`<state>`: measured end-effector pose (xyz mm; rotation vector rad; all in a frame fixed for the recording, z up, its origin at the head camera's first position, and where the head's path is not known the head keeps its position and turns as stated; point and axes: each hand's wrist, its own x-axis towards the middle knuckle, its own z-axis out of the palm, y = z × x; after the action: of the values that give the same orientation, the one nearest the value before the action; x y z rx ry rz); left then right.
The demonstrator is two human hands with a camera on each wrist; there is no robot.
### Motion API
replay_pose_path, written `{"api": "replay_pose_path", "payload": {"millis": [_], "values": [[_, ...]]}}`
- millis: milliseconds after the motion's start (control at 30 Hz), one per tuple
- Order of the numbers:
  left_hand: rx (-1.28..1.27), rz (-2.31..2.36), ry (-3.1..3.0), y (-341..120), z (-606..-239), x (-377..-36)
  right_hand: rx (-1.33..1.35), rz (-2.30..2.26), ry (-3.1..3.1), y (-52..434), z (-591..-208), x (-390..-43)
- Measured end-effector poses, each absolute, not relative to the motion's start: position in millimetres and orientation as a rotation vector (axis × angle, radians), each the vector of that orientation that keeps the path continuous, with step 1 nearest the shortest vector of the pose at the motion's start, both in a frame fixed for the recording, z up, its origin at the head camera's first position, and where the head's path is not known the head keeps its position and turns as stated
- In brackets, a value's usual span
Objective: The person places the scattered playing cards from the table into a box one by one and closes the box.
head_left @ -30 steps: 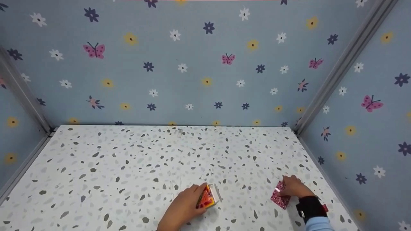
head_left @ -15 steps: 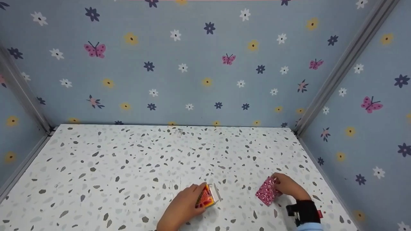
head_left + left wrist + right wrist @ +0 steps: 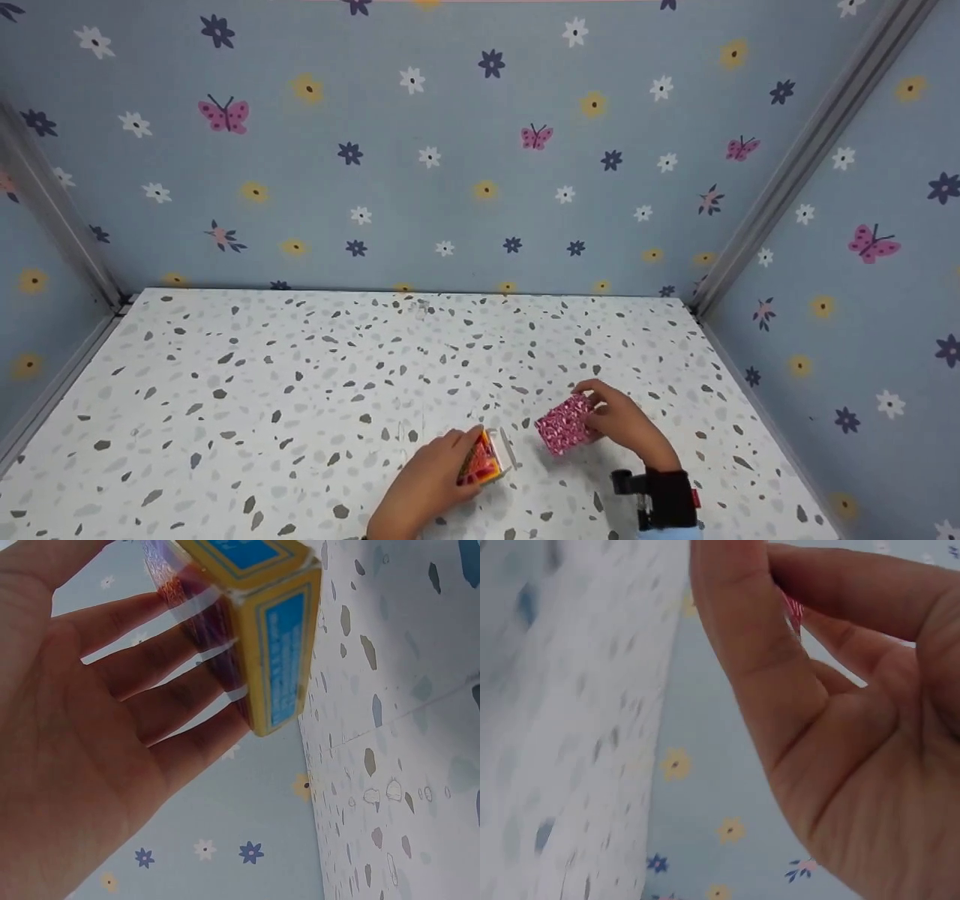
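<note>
Near the front edge of the speckled table (image 3: 262, 390), my left hand (image 3: 456, 459) grips a small orange-and-yellow box (image 3: 480, 460) with its white flap (image 3: 507, 448) open to the right. In the left wrist view the box (image 3: 264, 637) shows a blue side panel and lies against my fingers (image 3: 172, 697). Just right of the flap, my right hand (image 3: 594, 411) pinches a pink patterned pack (image 3: 564, 424) and holds it tilted above the table. The right wrist view shows only a red-and-white sliver of the pack (image 3: 793, 613) between thumb and fingers (image 3: 742, 652).
Blue walls with flowers and butterflies (image 3: 480, 150) enclose the table at the back and on both sides. Metal corner posts (image 3: 810, 142) stand at the back right and back left. A black wrist strap (image 3: 667, 499) sits on my right forearm.
My right hand has carried the pink pack leftward from near the right wall to just beside the box's open flap. The left hand and box have stayed put.
</note>
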<state>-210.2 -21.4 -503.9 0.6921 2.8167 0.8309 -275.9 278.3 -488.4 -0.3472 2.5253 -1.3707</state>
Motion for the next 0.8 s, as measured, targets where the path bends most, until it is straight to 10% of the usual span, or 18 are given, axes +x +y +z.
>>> {"api": "replay_pose_path", "payload": {"millis": [800], "values": [[0.766,0.891,2.886,-21,-508,-209,-0.386,-1.606,2.301,215,-471,-254]]}}
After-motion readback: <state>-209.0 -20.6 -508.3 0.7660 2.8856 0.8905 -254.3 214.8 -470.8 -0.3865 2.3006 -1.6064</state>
